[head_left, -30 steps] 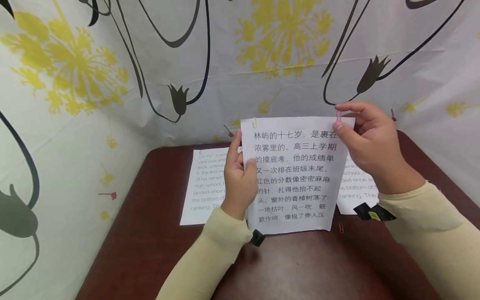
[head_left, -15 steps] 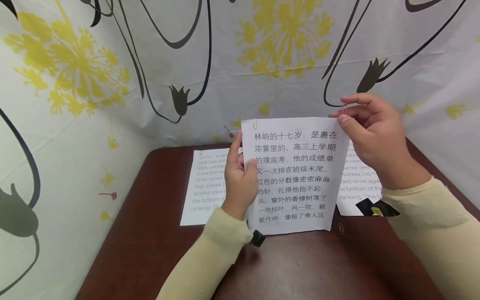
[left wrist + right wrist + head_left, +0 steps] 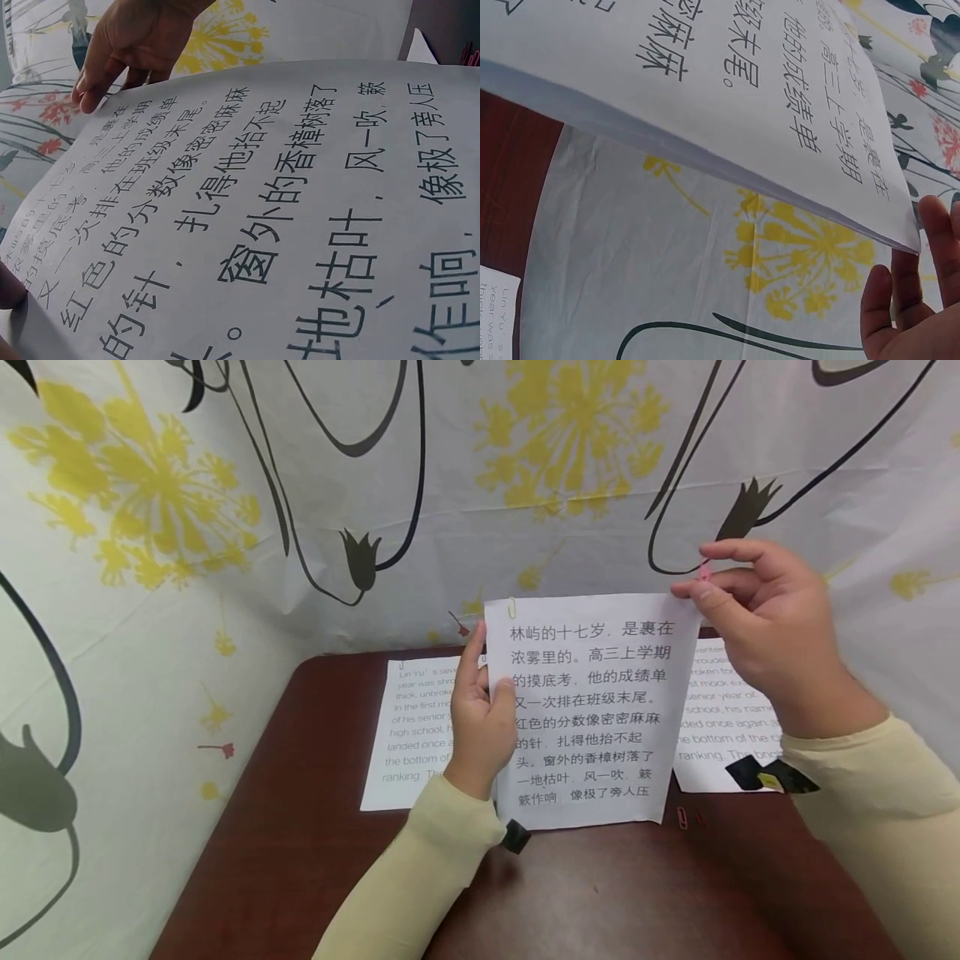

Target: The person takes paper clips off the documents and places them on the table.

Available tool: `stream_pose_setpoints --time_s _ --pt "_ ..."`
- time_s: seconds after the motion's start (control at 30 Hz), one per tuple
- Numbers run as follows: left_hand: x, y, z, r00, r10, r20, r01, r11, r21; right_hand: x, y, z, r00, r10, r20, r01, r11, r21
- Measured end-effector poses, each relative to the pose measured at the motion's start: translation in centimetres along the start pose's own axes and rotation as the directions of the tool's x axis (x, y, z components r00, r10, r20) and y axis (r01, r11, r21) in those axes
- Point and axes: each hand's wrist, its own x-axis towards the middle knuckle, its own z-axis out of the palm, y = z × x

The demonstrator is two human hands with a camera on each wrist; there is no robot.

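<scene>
The Chinese-text paper (image 3: pixel 585 710) looks smooth and matt. Below it, the tabletop (image 3: pixel 600 897) resembles glossy wood; behind it, the floral cloth (image 3: pixel 457 493) appears creased, matt.

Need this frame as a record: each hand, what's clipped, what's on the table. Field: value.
Left hand: grips white paper with black Chinese print by its left edge
Right hand: pinches small pink paper clip near the paper's top right corner
Clipped: pale yellow paper clip, top left corner
Dark brown table: white English-printed sheet on the left, another on the right, red paper clip
</scene>
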Motion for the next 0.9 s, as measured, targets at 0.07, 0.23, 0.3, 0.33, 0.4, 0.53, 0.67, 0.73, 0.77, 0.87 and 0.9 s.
stream_pose_setpoints --time_s 0.07,0.23,0.3,0.33,0.4,0.53,0.67,0.73,0.77,0.87,0.9 --pt "0.0 0.0 0.0 1.000 0.001 -0.002 -0.001 1.000 0.005 0.0 -0.1 -0.2 1.000 0.014 0.012 -0.014 1.000 0.015" --pt "-0.1 -0.1 -0.1 1.000 0.005 -0.001 -0.005 1.000 0.016 -0.1 -0.2 -0.8 0.999 0.028 0.043 -0.029 0.999 0.032" --pt "-0.1 -0.2 -0.2 1.000 0.005 0.000 -0.005 1.000 0.015 -0.2 -0.3 -1.0 0.999 0.025 0.047 -0.027 0.999 0.037" --pt "-0.1 -0.2 -0.2 1.000 0.006 0.001 -0.006 1.000 0.012 -0.3 -0.3 -1.1 0.999 0.023 0.045 -0.025 0.999 0.047" --pt "-0.1 -0.2 -0.2 1.000 0.006 0.004 -0.006 1.000 0.006 -0.5 -0.4 -1.3 0.999 0.008 0.045 -0.011 0.998 0.068" --pt "-0.1 -0.1 -0.1 1.000 0.011 0.015 -0.010 1.000 -0.007 -1.3 -0.7 -1.7 0.999 -0.001 0.043 -0.004 0.993 0.114" --pt "-0.1 -0.1 -0.1 1.000 0.018 0.021 -0.017 1.000 -0.012 -2.3 -1.0 -2.5 0.998 0.029 0.057 -0.034 0.994 0.101" --pt "-0.1 -0.1 -0.1 1.000 0.017 0.021 -0.016 1.000 -0.011 -2.7 -1.0 -3.0 0.996 0.040 0.077 -0.047 0.995 0.093" --pt "-0.1 -0.1 -0.1 1.000 0.016 0.022 -0.016 1.000 -0.010 -2.9 -1.0 -3.2 0.996 0.045 0.082 -0.051 0.996 0.071" --pt "-0.1 -0.1 -0.1 1.000 0.017 0.022 -0.017 1.000 -0.007 -3.6 -0.7 -4.0 0.994 0.058 0.094 -0.058 0.998 0.003" --pt "-0.1 -0.1 -0.1 1.000 0.016 0.022 -0.015 1.000 -0.007 -3.8 -0.6 -4.3 0.993 0.067 0.095 -0.064 0.997 -0.030"
